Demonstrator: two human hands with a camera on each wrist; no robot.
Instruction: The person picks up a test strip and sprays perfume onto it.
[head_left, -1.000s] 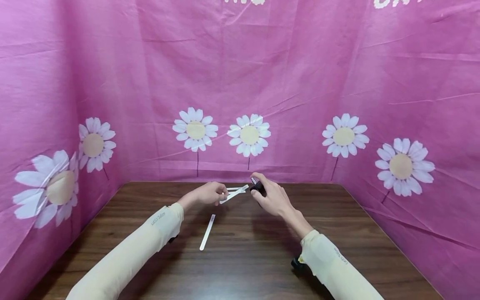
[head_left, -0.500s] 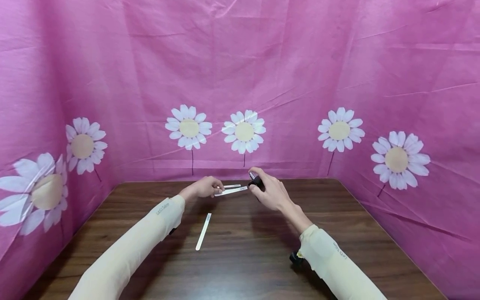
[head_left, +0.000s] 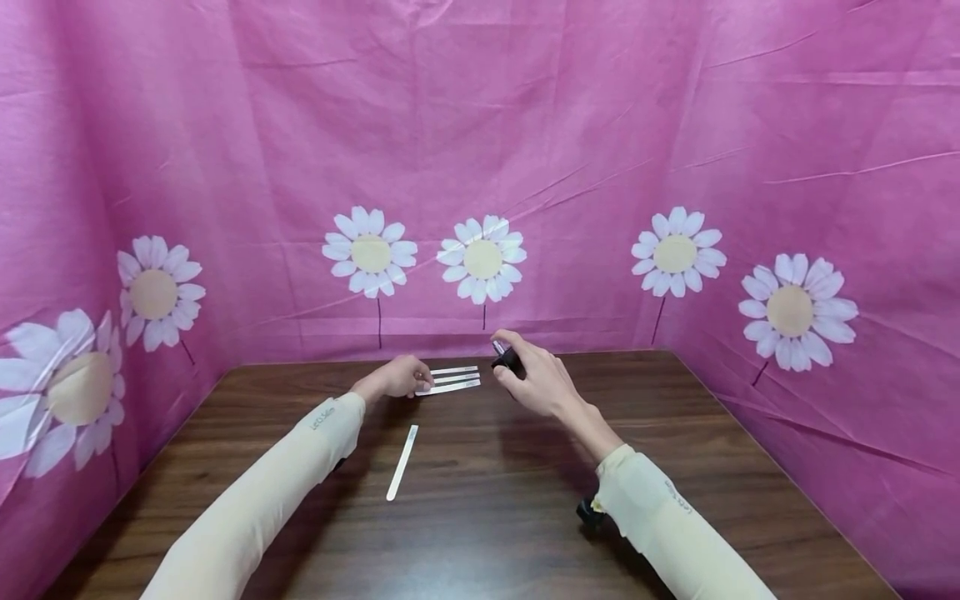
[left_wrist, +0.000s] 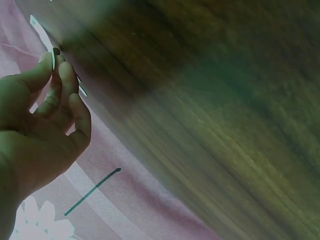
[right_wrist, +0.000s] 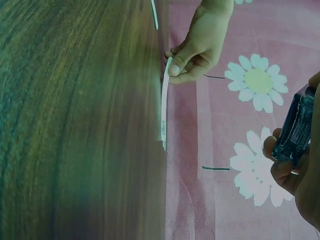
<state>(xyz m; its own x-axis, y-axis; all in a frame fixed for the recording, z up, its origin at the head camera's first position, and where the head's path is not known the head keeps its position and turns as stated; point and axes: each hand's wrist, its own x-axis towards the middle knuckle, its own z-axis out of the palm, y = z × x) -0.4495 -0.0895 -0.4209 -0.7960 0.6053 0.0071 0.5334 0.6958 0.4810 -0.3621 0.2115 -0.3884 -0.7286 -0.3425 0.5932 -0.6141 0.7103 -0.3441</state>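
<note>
My left hand pinches the near end of a white paper test strip between thumb and fingers. Behind it lie two more white strips, roughly parallel, their left ends partly hidden by the hand. The right wrist view shows small print at the free end of the pinched strip. To the right, my right hand grips a small dark spray bottle, raised above the table, its forefinger at the top by the nozzle. Glassy, dark sides of the bottle show in the right wrist view.
A single white strip lies slantwise on the brown wooden table, nearer the front. Pink cloth printed with daisies surrounds the table at the back and sides. A black device sits under the right sleeve.
The left hand has shifted left and swung its strip from lying slantwise across the others to nearly parallel with them. The right hand keeps its grip on the bottle, held up beside the strips.
</note>
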